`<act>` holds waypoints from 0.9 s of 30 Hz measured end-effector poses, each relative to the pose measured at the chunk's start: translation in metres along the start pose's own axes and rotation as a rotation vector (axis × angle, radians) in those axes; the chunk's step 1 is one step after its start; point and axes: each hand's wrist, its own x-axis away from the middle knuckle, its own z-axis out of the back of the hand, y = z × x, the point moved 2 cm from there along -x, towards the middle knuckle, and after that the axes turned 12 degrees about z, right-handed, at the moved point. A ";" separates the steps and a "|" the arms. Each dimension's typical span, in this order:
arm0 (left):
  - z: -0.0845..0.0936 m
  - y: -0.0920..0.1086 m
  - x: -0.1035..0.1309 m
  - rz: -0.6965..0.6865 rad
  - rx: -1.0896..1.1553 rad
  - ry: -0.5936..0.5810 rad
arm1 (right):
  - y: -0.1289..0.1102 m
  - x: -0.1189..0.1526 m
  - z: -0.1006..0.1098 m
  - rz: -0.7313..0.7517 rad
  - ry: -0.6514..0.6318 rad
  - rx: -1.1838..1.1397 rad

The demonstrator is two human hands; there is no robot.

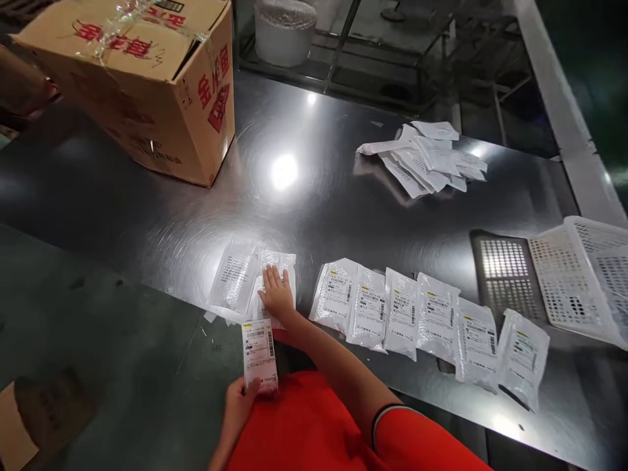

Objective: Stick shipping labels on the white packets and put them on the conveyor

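1. Your left grip (240, 402) pinches the printed label (258, 350) at its lower end; avoid creasing it.
2. Your right grip (276, 297) lies flat, fingers slightly apart, on a packet (282, 259) near the desk's (343, 209) edge.
3. Press evenly; bumpy packaging may wrinkle.

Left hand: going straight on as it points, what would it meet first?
Leading with the printed label, the left hand would likely first meet the white bubble mailer under the right hand, though relative heights are unclear.

packet (288, 261): partly hidden by right hand (277, 296) | carton (142, 111): cut, top edge | basket (564, 281): cut, right edge
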 end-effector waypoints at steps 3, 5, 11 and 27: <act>0.008 0.015 -0.006 -0.053 0.001 0.026 | 0.004 0.012 -0.002 -0.116 -0.029 0.039; 0.016 0.023 -0.010 -0.093 0.007 0.062 | 0.015 0.027 0.003 -0.197 -0.017 0.056; 0.034 0.045 -0.016 -0.210 -0.042 0.021 | 0.053 0.062 0.042 -0.383 0.009 -0.141; 0.071 0.085 -0.051 -0.298 0.118 -0.177 | -0.099 0.046 0.064 -0.315 0.271 -0.960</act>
